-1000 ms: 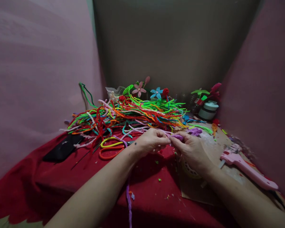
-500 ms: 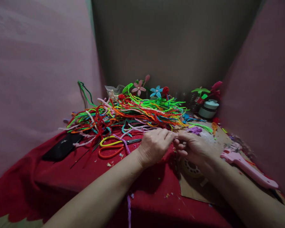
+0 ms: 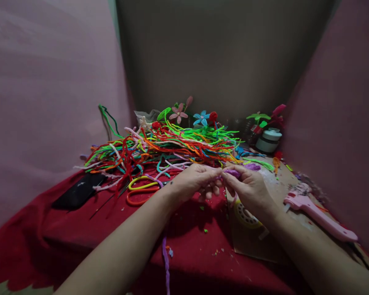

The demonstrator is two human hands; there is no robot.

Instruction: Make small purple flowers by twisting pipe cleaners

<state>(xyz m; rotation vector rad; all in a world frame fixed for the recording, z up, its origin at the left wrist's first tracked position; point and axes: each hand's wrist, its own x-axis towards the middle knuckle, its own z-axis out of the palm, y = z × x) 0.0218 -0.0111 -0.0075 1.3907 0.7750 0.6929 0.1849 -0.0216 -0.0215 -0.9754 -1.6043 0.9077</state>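
Observation:
Over the near middle of the table, my left hand (image 3: 197,180) and my right hand (image 3: 250,186) meet fingertip to fingertip. A bent purple pipe cleaner piece (image 3: 233,173) shows between the thumb and fingers of my right hand. The left thumb and forefinger pinch its left end, which the fingers partly hide. Left of my left wrist lie scissors (image 3: 143,189) with one yellow and one red handle loop; the forearm covers most of their blades. A long purple pipe cleaner (image 3: 166,262) hangs over the table's front edge below my left forearm.
A big heap of coloured pipe cleaners (image 3: 172,143) fills the back. Cardboard (image 3: 249,246) with a yellow reel (image 3: 246,214) lies under my right hand. A pink glue gun (image 3: 322,217) is at right, a black pouch (image 3: 80,190) at left. Pipe-cleaner flowers (image 3: 201,118) and a jar (image 3: 269,140) stand behind.
My hands have turned, bringing the purple piece into sight between them. The left fingers have uncurled somewhat below the pinch, and the left wrist now covers more of the scissors' blades.

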